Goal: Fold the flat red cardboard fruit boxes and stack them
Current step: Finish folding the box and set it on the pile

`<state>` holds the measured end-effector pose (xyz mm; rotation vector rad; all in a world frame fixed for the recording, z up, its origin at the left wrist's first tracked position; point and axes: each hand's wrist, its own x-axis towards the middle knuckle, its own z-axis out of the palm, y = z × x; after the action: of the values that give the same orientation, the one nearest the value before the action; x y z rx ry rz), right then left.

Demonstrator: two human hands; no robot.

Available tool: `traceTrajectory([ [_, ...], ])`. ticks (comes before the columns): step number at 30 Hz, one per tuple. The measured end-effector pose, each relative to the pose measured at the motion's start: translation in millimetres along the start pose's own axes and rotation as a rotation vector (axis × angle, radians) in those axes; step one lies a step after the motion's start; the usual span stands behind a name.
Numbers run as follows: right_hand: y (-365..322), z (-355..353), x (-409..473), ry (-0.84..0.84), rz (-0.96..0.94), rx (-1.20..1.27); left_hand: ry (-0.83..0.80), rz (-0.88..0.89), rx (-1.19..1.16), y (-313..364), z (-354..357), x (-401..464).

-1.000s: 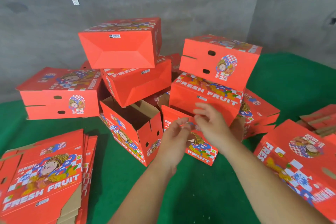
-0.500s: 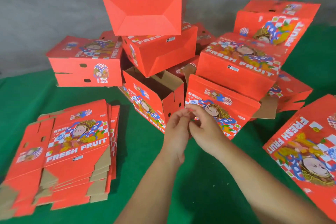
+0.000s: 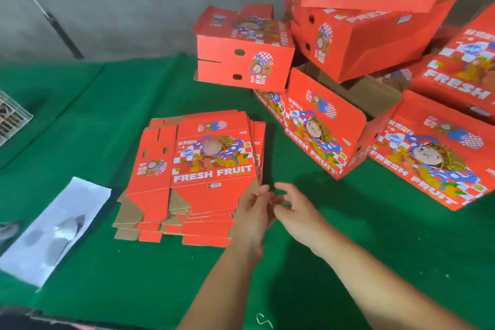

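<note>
Green table cover [image 3: 112, 289] fills most of frame. Folded boxes [image 3: 375, 43] piled loosely upper right, several done, not neatly stacked. Flat box stack [image 3: 203, 169] sits centre, many blanks left, so the task looks well short of finished. White sheet [image 3: 53, 228] lies lower left. Left hand [image 3: 253, 211] over the flat stack's lower right corner, right hand [image 3: 294, 209] just beside it; both have fingers loosely bent, grasping nothing visible.

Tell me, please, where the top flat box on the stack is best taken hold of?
Probably at the near right corner of the top flat box, where it overhangs the stack of flat boxes below. The left hand hovers right beside it, so coming from the right looks easiest.
</note>
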<state>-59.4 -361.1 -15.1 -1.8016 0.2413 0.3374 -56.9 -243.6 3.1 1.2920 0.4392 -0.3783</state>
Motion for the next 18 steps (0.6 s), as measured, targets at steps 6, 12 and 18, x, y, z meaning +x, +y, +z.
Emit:
traceTrajectory([
  [6,-1.0,96.9,46.8,0.087,0.142,-0.006,0.193,-0.004,0.198,10.6,-118.6,30.0],
  [12,8.0,131.8,80.3,0.326,0.432,-0.190,0.239,-0.066,0.628,9.2,-186.0,55.1],
  [18,13.4,131.8,96.7,0.510,0.464,-0.229,0.141,-0.061,0.786,8.7,-205.1,67.9],
])
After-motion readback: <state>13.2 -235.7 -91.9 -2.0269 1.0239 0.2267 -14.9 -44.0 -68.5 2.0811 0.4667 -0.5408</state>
